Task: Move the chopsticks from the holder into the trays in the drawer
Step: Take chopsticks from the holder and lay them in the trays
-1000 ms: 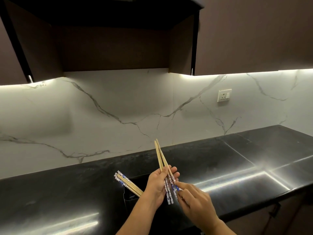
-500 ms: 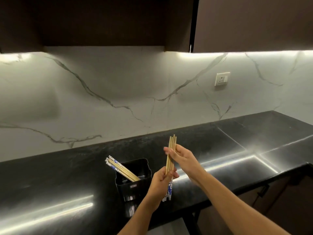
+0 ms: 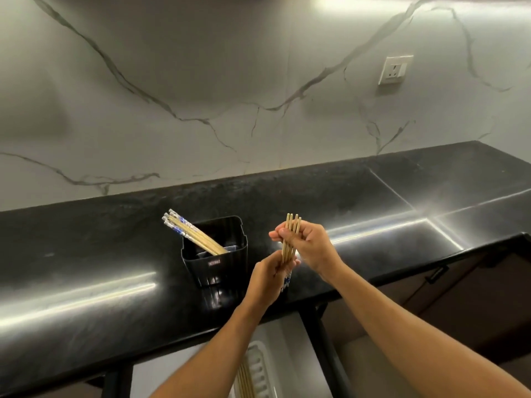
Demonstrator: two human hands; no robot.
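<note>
Head view, and both hands are up over the tabletop (image 3: 86,254), sharing one small bundle of chopsticks (image 3: 289,248). The left hand (image 3: 268,278) has its fingers wrapped around the lower, blue-patterned ends; the right hand (image 3: 306,245) pinches the plain wooden tips near the top, fingers pressed together on the sticks. The bundle stands almost upright, long axis running up and down, four tips showing side by side above the right hand.

To the left, the black holder (image 3: 218,264) sits on the glossy black tabletop, ribbed plastic, squarish, with more chopsticks (image 3: 189,235) leaning out over its left rim, patterned ends up.

Now the key relation: the drawer (image 3: 290,360) lies open straight below the hands, under the tabletop edge, and a pale ridged tray (image 3: 258,374) shows beside the left forearm, with a few wooden sticks (image 3: 245,383) already lying in it, pointing away from the person. So the bundle looks due to tip from upright to flat and drop down; the left hand sits lower and nearer. These sticks are slim, smooth and round, likely to roll or fan apart if the grip loosens
</note>
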